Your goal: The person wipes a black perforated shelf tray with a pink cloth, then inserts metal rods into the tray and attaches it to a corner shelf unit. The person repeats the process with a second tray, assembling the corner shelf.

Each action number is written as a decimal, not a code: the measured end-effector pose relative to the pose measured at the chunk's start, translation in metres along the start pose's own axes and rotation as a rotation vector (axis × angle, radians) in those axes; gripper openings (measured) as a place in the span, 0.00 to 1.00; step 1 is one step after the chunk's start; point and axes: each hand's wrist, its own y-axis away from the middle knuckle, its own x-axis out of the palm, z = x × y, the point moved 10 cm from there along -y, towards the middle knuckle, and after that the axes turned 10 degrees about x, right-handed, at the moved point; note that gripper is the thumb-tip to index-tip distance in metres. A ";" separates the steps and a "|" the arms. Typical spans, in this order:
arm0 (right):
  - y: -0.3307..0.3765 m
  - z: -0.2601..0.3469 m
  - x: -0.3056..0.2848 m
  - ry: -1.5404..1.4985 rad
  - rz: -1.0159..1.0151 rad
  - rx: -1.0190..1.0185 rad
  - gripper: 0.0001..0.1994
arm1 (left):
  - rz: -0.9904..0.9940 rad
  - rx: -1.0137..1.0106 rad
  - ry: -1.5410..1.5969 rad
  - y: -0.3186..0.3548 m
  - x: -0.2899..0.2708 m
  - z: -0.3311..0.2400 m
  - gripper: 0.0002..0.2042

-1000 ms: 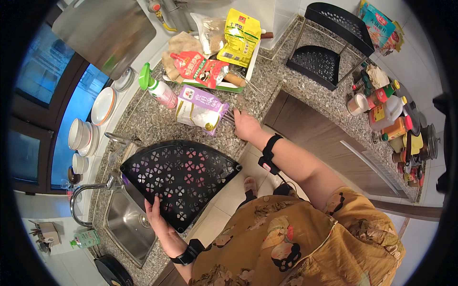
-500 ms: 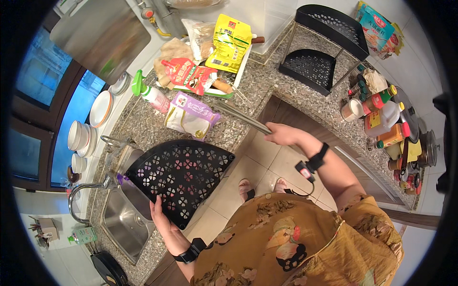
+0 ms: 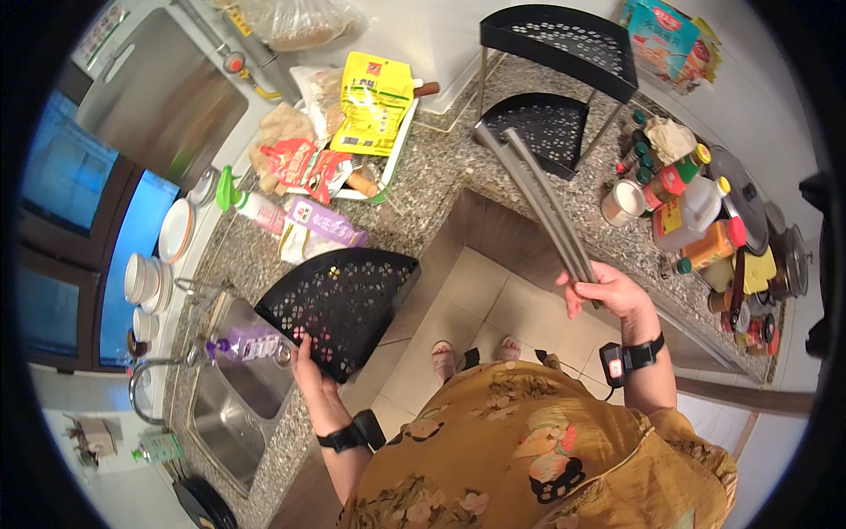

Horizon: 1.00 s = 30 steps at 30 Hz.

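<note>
My left hand [image 3: 310, 370] grips the lower corner of a black quarter-round shelf tier [image 3: 339, 304] with clover-shaped holes. The tier is tilted in front of the sink and partly covers the counter edge. In my right hand [image 3: 612, 291] are metal tubes [image 3: 548, 207], side by side, held by their near ends over the floor. Their far ends point at a black corner rack [image 3: 557, 51] with two tiers joined by metal posts, which stands on the far counter.
A steel sink [image 3: 220, 421] with a purple bottle [image 3: 251, 346] lies at left. Behind the tier are a purple-and-white packet [image 3: 322, 225], a green-topped spray bottle [image 3: 256, 210] and a tray of food packets [image 3: 383, 163]. Seasoning bottles [image 3: 679, 185] and jars crowd the right counter.
My right hand has moved right and nearer, swinging the tubes from the packets toward the rack. The shelf tier has tilted and shifted slightly, uncovering the purple bottle in the sink.
</note>
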 end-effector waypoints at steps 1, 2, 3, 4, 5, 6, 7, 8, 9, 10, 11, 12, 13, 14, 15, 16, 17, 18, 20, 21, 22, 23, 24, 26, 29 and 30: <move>0.004 -0.002 -0.003 -0.020 -0.012 -0.002 0.16 | -0.032 -0.004 0.033 -0.003 -0.003 0.005 0.12; 0.008 -0.005 -0.006 -0.045 -0.030 -0.010 0.16 | -0.054 0.022 0.023 -0.008 -0.005 0.004 0.11; 0.011 -0.007 -0.011 -0.065 -0.047 -0.015 0.17 | -0.079 0.045 0.016 -0.007 -0.004 0.000 0.10; 0.013 -0.012 -0.018 -0.020 -0.036 -0.023 0.17 | -0.135 0.058 0.028 -0.004 -0.005 -0.001 0.09; 0.014 -0.013 -0.022 -0.002 -0.032 -0.027 0.17 | -0.117 0.071 0.032 -0.005 -0.001 -0.001 0.08; 0.015 -0.014 -0.024 0.015 -0.028 -0.031 0.16 | -0.149 0.066 0.042 -0.002 -0.003 0.003 0.08; 0.015 -0.013 -0.027 0.031 -0.025 -0.036 0.16 | -0.180 0.061 0.051 0.000 -0.004 0.006 0.08; 0.015 -0.013 -0.030 0.057 -0.020 -0.034 0.15 | -0.211 0.080 0.022 -0.001 -0.008 0.006 0.08; 0.013 -0.012 -0.031 0.075 -0.006 -0.040 0.15 | -0.193 0.122 -0.028 -0.008 -0.016 0.008 0.08; 0.011 -0.010 -0.031 0.092 0.009 -0.046 0.15 | -0.176 0.163 -0.079 -0.018 -0.027 0.007 0.08; 0.010 -0.009 -0.033 0.109 0.012 -0.054 0.15 | -0.148 0.200 -0.130 -0.020 -0.022 -0.001 0.07; 0.010 -0.009 -0.036 0.116 0.011 -0.049 0.15 | -0.157 0.181 -0.126 -0.023 -0.021 -0.004 0.07; 0.009 -0.009 -0.037 0.123 0.012 -0.043 0.15 | -0.159 0.167 -0.079 -0.023 -0.020 -0.005 0.08; 0.009 -0.009 -0.038 0.128 0.015 -0.036 0.15 | -0.132 0.156 -0.043 -0.025 -0.020 -0.006 0.09; 0.008 -0.008 -0.039 0.134 0.018 -0.036 0.15 | -0.106 0.146 -0.006 -0.026 -0.024 -0.008 0.09; 0.007 -0.007 -0.040 0.141 0.022 -0.035 0.14 | -0.083 0.085 0.066 -0.027 -0.033 -0.005 0.10; 0.007 -0.007 -0.040 0.148 0.024 -0.034 0.14 | -0.059 0.023 0.139 -0.026 -0.040 0.002 0.11; 0.012 -0.009 -0.047 0.148 -0.021 -0.030 0.14 | -0.096 -0.001 0.189 -0.002 -0.010 -0.012 0.12; 0.016 -0.009 -0.051 0.157 -0.052 -0.022 0.14 | -0.125 -0.034 0.187 0.013 -0.036 -0.014 0.13; 0.019 -0.009 -0.053 0.149 -0.066 -0.024 0.14 | -0.144 -0.033 0.184 0.010 -0.070 -0.008 0.13; 0.022 -0.011 -0.057 0.142 -0.084 -0.019 0.14 | -0.144 -0.032 0.170 0.015 -0.085 -0.007 0.13; 0.026 -0.013 -0.061 0.131 -0.102 -0.018 0.14 | -0.182 0.027 0.142 0.019 -0.102 -0.012 0.12; 0.028 -0.016 -0.065 0.124 -0.129 -0.005 0.14 | -0.198 0.043 0.109 0.024 -0.117 -0.014 0.11; 0.028 -0.020 -0.073 0.129 -0.155 0.006 0.15 | -0.240 0.069 0.033 0.033 -0.134 -0.015 0.11; 0.021 -0.024 -0.077 0.131 -0.152 0.011 0.15 | -0.299 0.080 -0.056 0.041 -0.136 -0.007 0.13; 0.017 -0.022 -0.075 0.135 -0.138 0.008 0.15 | -0.296 0.080 -0.040 0.039 -0.132 -0.001 0.14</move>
